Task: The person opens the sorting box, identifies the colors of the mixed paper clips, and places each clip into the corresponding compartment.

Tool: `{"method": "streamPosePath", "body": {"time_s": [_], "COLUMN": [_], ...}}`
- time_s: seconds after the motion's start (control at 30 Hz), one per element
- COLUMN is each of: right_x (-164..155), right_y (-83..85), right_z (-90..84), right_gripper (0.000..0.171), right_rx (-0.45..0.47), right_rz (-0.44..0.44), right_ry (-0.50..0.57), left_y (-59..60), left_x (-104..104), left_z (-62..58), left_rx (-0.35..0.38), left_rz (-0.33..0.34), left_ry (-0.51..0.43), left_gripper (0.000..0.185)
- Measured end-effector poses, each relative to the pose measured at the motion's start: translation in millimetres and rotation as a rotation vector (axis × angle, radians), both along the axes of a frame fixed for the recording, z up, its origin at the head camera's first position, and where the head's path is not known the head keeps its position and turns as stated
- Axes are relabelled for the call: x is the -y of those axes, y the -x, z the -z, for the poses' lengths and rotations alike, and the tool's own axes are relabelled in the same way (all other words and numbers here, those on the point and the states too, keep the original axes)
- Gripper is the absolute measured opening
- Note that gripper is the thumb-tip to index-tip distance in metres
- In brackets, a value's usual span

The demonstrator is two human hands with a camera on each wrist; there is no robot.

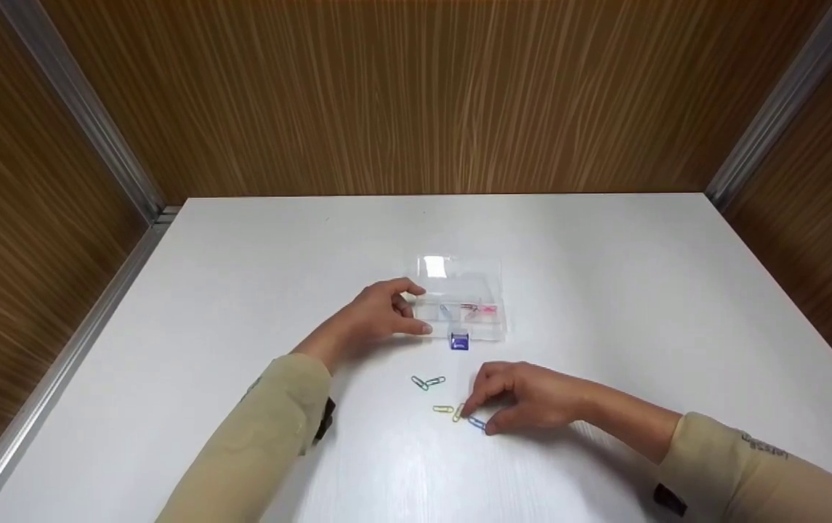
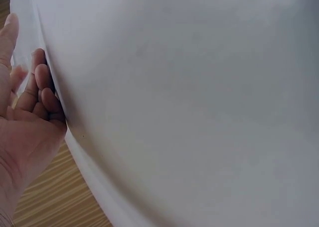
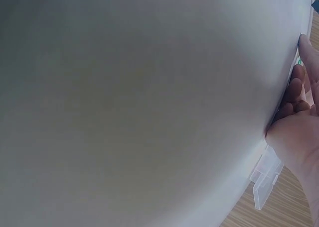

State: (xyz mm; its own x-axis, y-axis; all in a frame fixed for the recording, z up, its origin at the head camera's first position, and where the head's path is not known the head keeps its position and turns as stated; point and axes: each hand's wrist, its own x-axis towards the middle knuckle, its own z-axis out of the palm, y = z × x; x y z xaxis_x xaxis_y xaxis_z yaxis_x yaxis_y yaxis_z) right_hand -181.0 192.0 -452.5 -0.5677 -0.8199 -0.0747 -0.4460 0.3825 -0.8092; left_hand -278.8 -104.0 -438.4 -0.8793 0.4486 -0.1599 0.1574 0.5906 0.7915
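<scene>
A clear plastic box point(image 1: 492, 333) with compartments lies with its lid point(image 1: 470, 269) raised at the back. My left hand point(image 1: 379, 312) holds its left side, thumb at the front corner and forefinger further back. Inside are a pale clip point(image 1: 445, 312) and red and pink clips point(image 1: 488, 309). My right hand point(image 1: 532, 396) has thumb and forefinger at the two ends of a blue paper clip point(image 1: 477, 423) on the table. Two yellow paper clips point(image 1: 443, 409) lie just left of those fingertips, and two green paper clips point(image 1: 420, 383) lie further back. Both wrist views mostly show white tabletop.
A purple-blue piece point(image 1: 460, 341) sits at the box's front edge. The white table point(image 1: 168, 349) is enclosed by wood-grain panels point(image 1: 416, 94) at the back and both sides, with metal strips point(image 1: 81, 102) in the corners.
</scene>
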Motion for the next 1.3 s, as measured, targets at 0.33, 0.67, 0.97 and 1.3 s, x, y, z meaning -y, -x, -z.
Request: {"method": "streamPosePath", "body": {"time_s": [0.33,0.67,0.97,1.3], "right_x": [-1.4,-0.9,-0.8,-2.5], "right_y": [-1.3,-1.4,-0.8,-1.5], "right_z": [0.4,0.0,0.4,1.2], "right_gripper": [0.029,0.024,0.022,0.021], "right_rx": [-0.01,-0.016,-0.039,-0.011], "right_rz": [-0.006,-0.002,-0.001,0.0], "right_ry": [-0.006,-0.013,-0.023,0.027], "left_y": [-0.7,0.0,0.1,0.3], "left_x": [-2.3,-3.1,-3.1,-2.2], "left_z": [-1.3,-0.4,-2.9,0.0], "left_rx": [0.023,0.039,0.023,0.007], "left_rz": [-0.027,-0.037,-0.015,-0.009], "left_ry": [0.037,0.033,0.015,0.006], "left_gripper": [0.062,0.064,0.065,0.064]}}
